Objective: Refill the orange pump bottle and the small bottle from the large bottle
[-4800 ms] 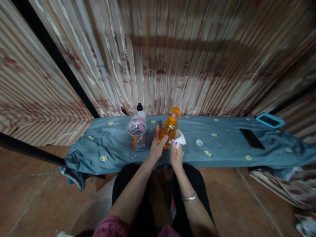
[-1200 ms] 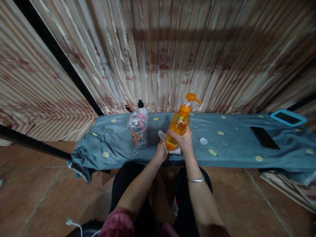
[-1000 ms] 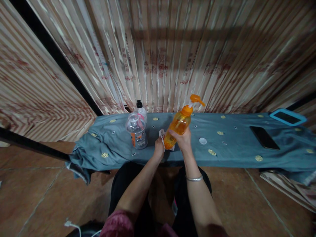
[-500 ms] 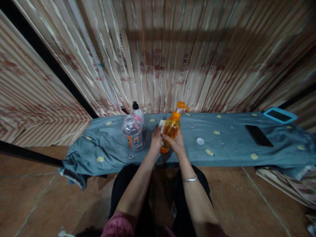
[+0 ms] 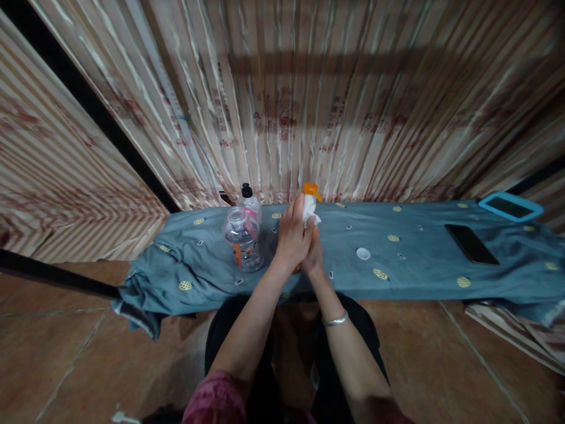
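Observation:
My left hand (image 5: pixel 293 233) presses a white tissue (image 5: pixel 309 207) against the neck of a pump bottle (image 5: pixel 311 189) with an orange top. Lower down, my right hand (image 5: pixel 314 253) is wrapped round the bottle's body. Most of the amber bottle is hidden behind both hands; its pump head shows above them. To the left stands a clear, open-mouthed plastic bottle (image 5: pixel 244 244) with an orange patch on its label. Just behind it is a clear bottle with a black cap (image 5: pixel 246 190), partly covered by the front one.
A grey-green patterned cloth (image 5: pixel 344 235) covers the narrow bench. On it lie a white round lid (image 5: pixel 363 254), a dark phone (image 5: pixel 471 244) and a blue-framed device (image 5: pixel 511 206) at the right. A striped curtain (image 5: pixel 282 106) hangs behind; a dark pole (image 5: pixel 92 112) slants at the left.
My left hand has moved up from the bottle's side to its neck with the tissue, now covering much of the bottle. The pump bottle stands more upright; my right hand stays on it.

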`<state>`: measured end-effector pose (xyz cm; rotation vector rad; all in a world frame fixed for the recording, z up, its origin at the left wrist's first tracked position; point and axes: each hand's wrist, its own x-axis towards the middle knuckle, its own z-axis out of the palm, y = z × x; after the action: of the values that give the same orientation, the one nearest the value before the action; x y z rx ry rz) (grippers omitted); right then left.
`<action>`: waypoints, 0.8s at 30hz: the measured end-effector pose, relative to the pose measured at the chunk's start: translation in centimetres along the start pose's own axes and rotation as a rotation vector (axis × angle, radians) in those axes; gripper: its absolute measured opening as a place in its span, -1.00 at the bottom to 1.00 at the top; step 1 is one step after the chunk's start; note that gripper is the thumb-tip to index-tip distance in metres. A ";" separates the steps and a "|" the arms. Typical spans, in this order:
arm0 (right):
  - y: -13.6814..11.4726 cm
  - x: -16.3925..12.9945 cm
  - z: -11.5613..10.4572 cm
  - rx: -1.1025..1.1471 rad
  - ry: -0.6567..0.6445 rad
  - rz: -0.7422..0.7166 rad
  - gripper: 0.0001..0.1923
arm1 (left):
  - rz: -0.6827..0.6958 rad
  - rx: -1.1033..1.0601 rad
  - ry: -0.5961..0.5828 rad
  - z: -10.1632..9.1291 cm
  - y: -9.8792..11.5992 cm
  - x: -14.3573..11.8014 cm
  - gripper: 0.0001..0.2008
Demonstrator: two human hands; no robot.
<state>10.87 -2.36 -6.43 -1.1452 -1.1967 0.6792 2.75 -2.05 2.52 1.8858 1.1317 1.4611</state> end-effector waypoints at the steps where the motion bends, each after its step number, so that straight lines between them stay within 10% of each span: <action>1: -0.1 -0.1 0.2 -0.025 0.006 0.002 -0.58 | -0.015 0.040 0.013 0.0 -0.2 0.3 -0.55; 13: -0.4 -1.1 0.1 -0.109 -0.015 0.075 -0.56 | -0.167 -0.076 -0.124 -0.6 -1.5 2.1 -0.81; 24: -0.2 -1.4 0.1 -0.167 -0.035 0.017 -0.56 | 0.015 0.092 0.149 0.7 -2.3 -4.0 -0.56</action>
<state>10.37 -3.65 -6.79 -1.2877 -1.2933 0.6231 2.41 -4.13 -1.61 1.8752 1.2752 1.6062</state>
